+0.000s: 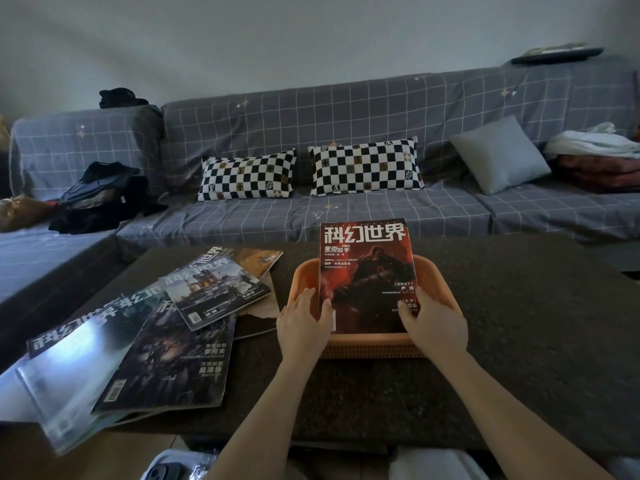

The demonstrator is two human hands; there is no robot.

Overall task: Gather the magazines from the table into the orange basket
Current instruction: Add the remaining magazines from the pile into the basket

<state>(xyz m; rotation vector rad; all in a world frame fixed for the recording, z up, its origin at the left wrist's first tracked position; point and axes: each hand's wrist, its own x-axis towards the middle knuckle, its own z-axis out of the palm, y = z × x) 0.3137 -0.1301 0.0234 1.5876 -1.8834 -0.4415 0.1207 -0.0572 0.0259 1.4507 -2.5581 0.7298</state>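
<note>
We find the work at the loading step: a red-covered magazine (pixel 367 271) sits in the orange basket (pixel 304 278) on the dark table (pixel 519 323), its near end down inside the basket and its far end rising over the far rim, so it lies tilted, not flat. The left hand (pixel 303 323) grips the magazine's near left corner, thumb on the cover and fingers along its left edge beside the basket wall. The right hand (pixel 433 323) holds the near right corner, fingers curled over the cover; we cannot tell how far they wrap beneath. Whether other issues lie under this one in the basket we cannot tell. Left of the basket, a loose, overlapping spread of magazines (pixel 138 341) remains on the table, the nearest of them overhanging the table's near left edge; one paler issue (pixel 214 289) lies on top of the spread, close to the basket. We judge the task early to midway, with most of the stock yet to be moved. The next move, in our judgement, calls for settling this magazine, releasing it, and reaching left for the top issue of the spread. The magazine looks longer than the basket, so further copies may have to rest at the same slant.
</note>
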